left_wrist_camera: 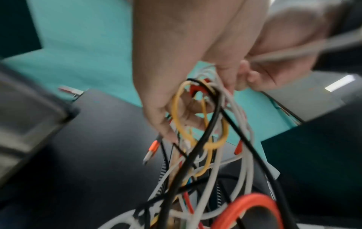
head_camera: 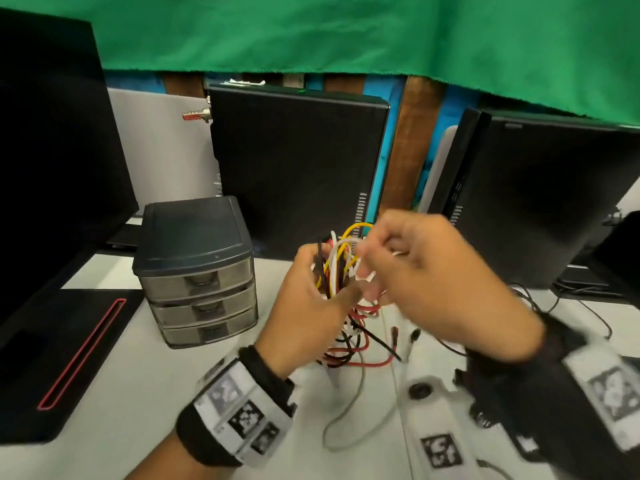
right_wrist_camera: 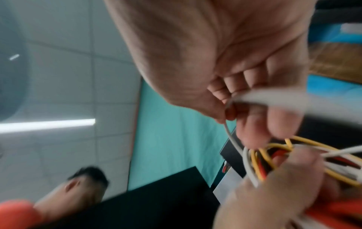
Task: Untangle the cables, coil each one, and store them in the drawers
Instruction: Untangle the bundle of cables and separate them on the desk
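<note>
A tangle of yellow, white, black and red cables (head_camera: 341, 271) is lifted above the white table, its lower loops (head_camera: 349, 348) trailing down to the surface. My left hand (head_camera: 317, 303) grips the bundle (left_wrist_camera: 197, 124) from the left, fingers curled round it. My right hand (head_camera: 408, 271) pinches a white cable (right_wrist_camera: 260, 97) at the top of the tangle, just right of the left hand. A grey cable (head_camera: 349, 410) loops over the table below. The dark three-drawer unit (head_camera: 199, 268) stands to the left with all drawers closed.
Two black computer cases (head_camera: 294, 168) (head_camera: 540, 202) stand behind the hands. A black monitor (head_camera: 52, 150) rises at far left, and a black pad with a red outline (head_camera: 76, 355) lies at the front left. Thin black wires (head_camera: 568, 306) run across the table at right. Green cloth hangs above.
</note>
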Action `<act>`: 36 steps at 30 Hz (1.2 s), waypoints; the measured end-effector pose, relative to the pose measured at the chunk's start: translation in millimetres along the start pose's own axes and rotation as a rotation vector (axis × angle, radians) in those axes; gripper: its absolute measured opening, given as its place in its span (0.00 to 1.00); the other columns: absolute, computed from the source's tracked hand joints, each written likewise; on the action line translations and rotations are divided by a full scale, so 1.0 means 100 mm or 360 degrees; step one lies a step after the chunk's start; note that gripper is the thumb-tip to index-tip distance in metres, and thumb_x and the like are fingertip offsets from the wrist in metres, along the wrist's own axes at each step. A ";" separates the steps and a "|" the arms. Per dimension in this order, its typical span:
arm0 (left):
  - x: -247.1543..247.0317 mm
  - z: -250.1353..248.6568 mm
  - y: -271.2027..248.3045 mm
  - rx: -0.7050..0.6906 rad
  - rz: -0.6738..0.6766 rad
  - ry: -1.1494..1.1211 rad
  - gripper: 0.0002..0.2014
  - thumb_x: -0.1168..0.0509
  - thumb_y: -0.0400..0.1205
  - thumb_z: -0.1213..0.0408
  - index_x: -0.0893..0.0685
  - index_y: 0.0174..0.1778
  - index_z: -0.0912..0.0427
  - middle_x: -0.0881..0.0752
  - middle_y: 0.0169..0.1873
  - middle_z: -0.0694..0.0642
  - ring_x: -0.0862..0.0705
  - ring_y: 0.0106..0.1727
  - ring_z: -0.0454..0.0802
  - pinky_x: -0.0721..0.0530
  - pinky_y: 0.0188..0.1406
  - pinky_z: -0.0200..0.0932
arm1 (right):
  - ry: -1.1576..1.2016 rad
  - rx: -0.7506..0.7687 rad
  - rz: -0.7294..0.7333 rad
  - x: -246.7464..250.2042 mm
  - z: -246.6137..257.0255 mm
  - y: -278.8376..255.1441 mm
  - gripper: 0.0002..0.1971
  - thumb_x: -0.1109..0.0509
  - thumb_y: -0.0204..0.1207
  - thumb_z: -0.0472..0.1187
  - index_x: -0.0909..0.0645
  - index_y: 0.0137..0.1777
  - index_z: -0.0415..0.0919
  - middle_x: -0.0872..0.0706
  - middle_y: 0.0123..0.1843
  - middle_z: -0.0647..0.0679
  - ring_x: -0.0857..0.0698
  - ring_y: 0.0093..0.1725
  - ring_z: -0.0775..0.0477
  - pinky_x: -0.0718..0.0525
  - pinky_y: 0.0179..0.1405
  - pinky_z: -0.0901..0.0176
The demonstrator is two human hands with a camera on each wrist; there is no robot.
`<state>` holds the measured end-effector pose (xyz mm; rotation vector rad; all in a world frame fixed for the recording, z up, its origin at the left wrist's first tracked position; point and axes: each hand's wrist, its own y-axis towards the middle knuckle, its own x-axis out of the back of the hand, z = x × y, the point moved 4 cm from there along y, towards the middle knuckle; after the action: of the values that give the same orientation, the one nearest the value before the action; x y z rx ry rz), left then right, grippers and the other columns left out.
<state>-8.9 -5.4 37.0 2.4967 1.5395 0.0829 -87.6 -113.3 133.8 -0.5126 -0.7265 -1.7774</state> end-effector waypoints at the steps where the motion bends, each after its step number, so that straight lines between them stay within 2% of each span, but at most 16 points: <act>1: 0.00 -0.01 0.00 0.0051 0.0081 -0.0042 0.24 0.21 0.74 0.68 0.22 0.62 0.51 0.09 0.47 0.53 0.09 0.46 0.47 0.12 0.46 0.42 | 0.0162 -0.0050 0.0014 0.11 -0.06 0.06 0.09 0.31 0.83 0.42 0.18 0.42 0.41 0.11 0.35 0.46 0.15 0.26 0.56 0.13 0.29 0.52; 4: 0.06 -0.04 0.00 0.0081 0.0339 -0.0214 0.29 0.18 0.71 0.66 0.21 0.66 0.56 0.10 0.47 0.56 0.10 0.46 0.51 0.12 0.48 0.44 | 0.0144 -0.0037 -0.0050 0.38 -0.17 0.19 0.09 0.31 0.83 0.43 0.17 0.43 0.40 0.18 0.31 0.51 0.23 0.20 0.63 0.27 0.22 0.73; 7: 0.06 -0.11 -0.01 0.0171 0.0480 -0.0473 0.25 0.27 0.76 0.60 0.20 0.68 0.62 0.09 0.48 0.58 0.10 0.43 0.49 0.10 0.47 0.45 | -0.0052 0.0088 -0.0106 0.53 -0.15 0.29 0.08 0.30 0.83 0.41 0.15 0.45 0.38 0.20 0.28 0.52 0.24 0.20 0.65 0.29 0.20 0.79; 10: 0.07 -0.17 0.00 0.0195 0.0533 -0.0653 0.23 0.33 0.78 0.58 0.18 0.68 0.65 0.09 0.47 0.58 0.10 0.43 0.47 0.10 0.43 0.41 | -0.0080 0.0196 -0.0172 0.66 -0.11 0.38 0.09 0.28 0.81 0.39 0.14 0.43 0.35 0.22 0.26 0.49 0.27 0.19 0.62 0.30 0.21 0.80; 12: 0.09 -0.20 0.01 0.0171 0.0566 -0.0613 0.22 0.30 0.78 0.62 0.19 0.69 0.63 0.09 0.50 0.60 0.10 0.48 0.52 0.10 0.51 0.49 | -0.0099 0.0226 -0.0200 0.70 -0.11 0.43 0.09 0.27 0.81 0.40 0.13 0.42 0.35 0.22 0.26 0.50 0.27 0.20 0.63 0.29 0.22 0.80; 14: 0.12 -0.19 0.02 0.0117 0.0594 -0.0463 0.26 0.25 0.75 0.66 0.20 0.70 0.62 0.11 0.56 0.63 0.12 0.55 0.59 0.13 0.61 0.57 | -0.0143 0.0224 -0.0211 0.71 -0.13 0.46 0.08 0.26 0.80 0.41 0.12 0.41 0.38 0.22 0.21 0.58 0.24 0.21 0.65 0.28 0.23 0.79; 18: 0.15 -0.17 0.02 0.0164 0.0601 -0.0400 0.25 0.24 0.74 0.68 0.19 0.69 0.63 0.12 0.60 0.68 0.12 0.58 0.64 0.15 0.63 0.63 | -0.0215 0.0256 -0.0315 0.81 -0.19 0.50 0.07 0.23 0.78 0.42 0.11 0.39 0.43 0.21 0.21 0.63 0.25 0.24 0.63 0.27 0.26 0.77; 21: 0.18 -0.19 0.03 0.0205 0.0579 -0.0460 0.24 0.23 0.71 0.65 0.16 0.64 0.65 0.11 0.57 0.68 0.10 0.52 0.60 0.09 0.52 0.55 | -0.0236 0.0293 -0.0433 0.90 -0.17 0.52 0.08 0.22 0.77 0.42 0.12 0.36 0.46 0.20 0.25 0.57 0.28 0.26 0.61 0.28 0.30 0.68; 23: 0.17 -0.22 0.03 0.0190 0.0593 -0.0378 0.23 0.23 0.68 0.61 0.13 0.60 0.64 0.09 0.53 0.65 0.09 0.46 0.54 0.09 0.48 0.50 | -0.0219 0.0307 -0.0532 0.99 -0.15 0.56 0.09 0.22 0.77 0.43 0.13 0.35 0.46 0.18 0.30 0.48 0.27 0.30 0.57 0.27 0.32 0.62; 25: 0.16 -0.23 0.03 0.0178 0.0630 -0.0244 0.21 0.24 0.68 0.58 0.12 0.57 0.59 0.09 0.53 0.63 0.10 0.47 0.52 0.10 0.53 0.54 | -0.0175 0.0309 -0.0661 1.08 -0.13 0.60 0.09 0.21 0.76 0.44 0.13 0.35 0.44 0.15 0.33 0.42 0.25 0.32 0.54 0.26 0.35 0.60; 27: 0.17 -0.23 0.03 0.0175 0.0659 -0.0185 0.18 0.25 0.71 0.59 0.12 0.56 0.59 0.09 0.54 0.63 0.10 0.51 0.55 0.11 0.56 0.56 | -0.0124 0.0294 -0.0758 1.19 -0.13 0.64 0.09 0.21 0.75 0.44 0.13 0.36 0.43 0.15 0.34 0.39 0.24 0.33 0.51 0.25 0.37 0.59; 29: 0.20 -0.24 0.04 0.0199 0.0655 -0.0222 0.17 0.28 0.74 0.66 0.14 0.59 0.65 0.08 0.53 0.65 0.09 0.52 0.55 0.09 0.52 0.50 | -0.0081 0.0282 -0.0860 1.30 -0.14 0.65 0.09 0.22 0.75 0.45 0.14 0.36 0.44 0.17 0.32 0.43 0.25 0.31 0.52 0.25 0.34 0.60; 31: 0.24 -0.23 0.04 0.0248 0.0660 -0.0285 0.18 0.32 0.75 0.69 0.16 0.61 0.70 0.09 0.51 0.68 0.08 0.51 0.57 0.09 0.51 0.50 | -0.0068 0.0262 -0.0994 1.45 -0.14 0.66 0.06 0.22 0.75 0.45 0.13 0.39 0.45 0.19 0.27 0.52 0.27 0.27 0.57 0.27 0.29 0.63; 34: 0.28 -0.22 0.02 0.0263 0.0688 -0.0288 0.16 0.34 0.74 0.71 0.12 0.58 0.67 0.09 0.46 0.68 0.08 0.43 0.57 0.08 0.46 0.50 | -0.0045 0.0170 -0.1142 1.79 -0.12 0.65 0.08 0.25 0.75 0.48 0.18 0.36 0.52 0.21 0.20 0.65 0.26 0.22 0.67 0.29 0.27 0.75; 35: 0.29 -0.21 0.00 0.0268 0.0696 -0.0269 0.15 0.34 0.74 0.71 0.11 0.56 0.65 0.09 0.44 0.68 0.08 0.41 0.57 0.08 0.44 0.49 | -0.0084 0.0147 -0.1178 1.91 -0.12 0.64 0.10 0.27 0.76 0.50 0.20 0.34 0.53 0.20 0.22 0.65 0.25 0.24 0.67 0.28 0.28 0.76; 36: 0.30 -0.20 -0.01 0.0274 0.0699 -0.0252 0.14 0.34 0.74 0.70 0.11 0.55 0.64 0.09 0.43 0.67 0.08 0.40 0.57 0.08 0.44 0.49 | -0.0122 0.0108 -0.1195 2.04 -0.13 0.63 0.10 0.29 0.75 0.52 0.21 0.34 0.53 0.20 0.27 0.63 0.25 0.27 0.66 0.25 0.33 0.72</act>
<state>0.6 24.6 54.8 2.8543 0.9554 -0.1839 -91.1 -276.0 272.5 -0.2711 -1.1271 -2.4184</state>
